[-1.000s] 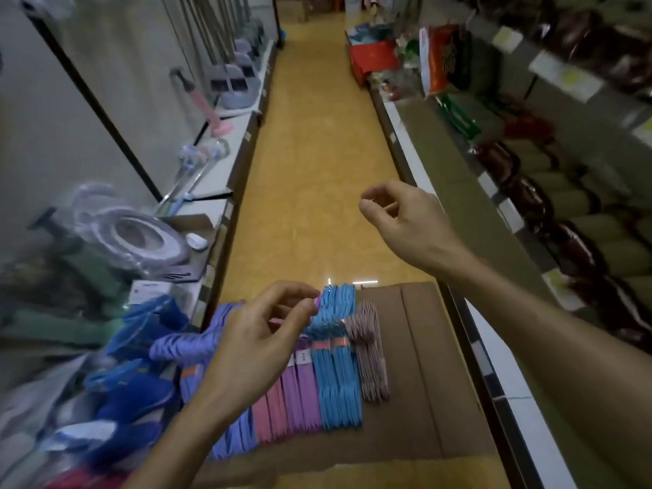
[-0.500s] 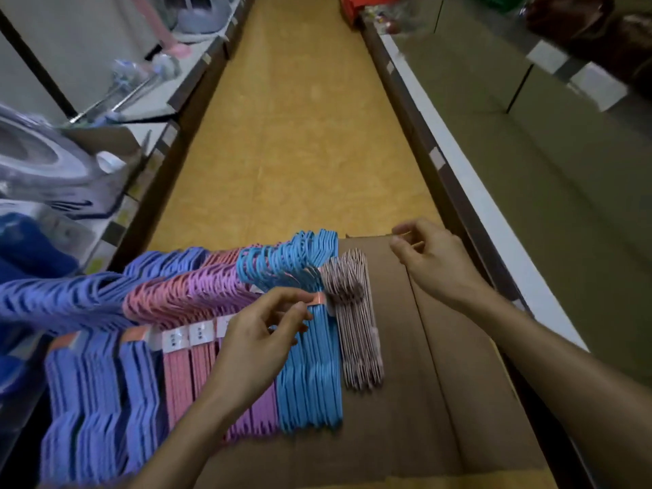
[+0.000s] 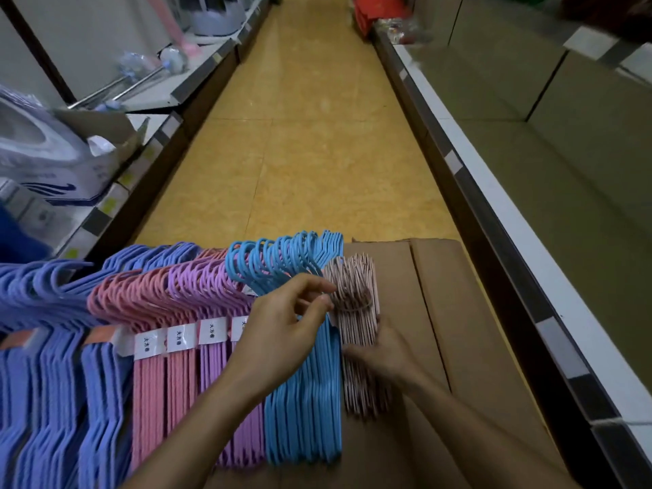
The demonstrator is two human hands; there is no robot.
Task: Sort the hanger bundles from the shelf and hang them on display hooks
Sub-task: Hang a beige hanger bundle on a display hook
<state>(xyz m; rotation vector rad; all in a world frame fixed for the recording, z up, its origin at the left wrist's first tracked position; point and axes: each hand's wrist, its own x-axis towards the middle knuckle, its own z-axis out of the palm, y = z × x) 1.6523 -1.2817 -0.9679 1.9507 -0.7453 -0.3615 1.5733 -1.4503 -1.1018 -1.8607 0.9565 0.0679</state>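
Having dropped from mid-air, the right hand (image 3: 382, 351) now grips the striped pink bundle (image 3: 356, 326) beside the left hand's (image 3: 282, 333) pinch, suggesting pickup is next.

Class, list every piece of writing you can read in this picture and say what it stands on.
"大方" plus a blurred third character: white labels on the pink and purple hanger bundles.
White box, left shelf: blue print, too blurred.
Shelf-edge tags: too blurred to read.

Hanger bundles (image 3: 218, 365) side by side on cardboard (image 3: 458, 347)
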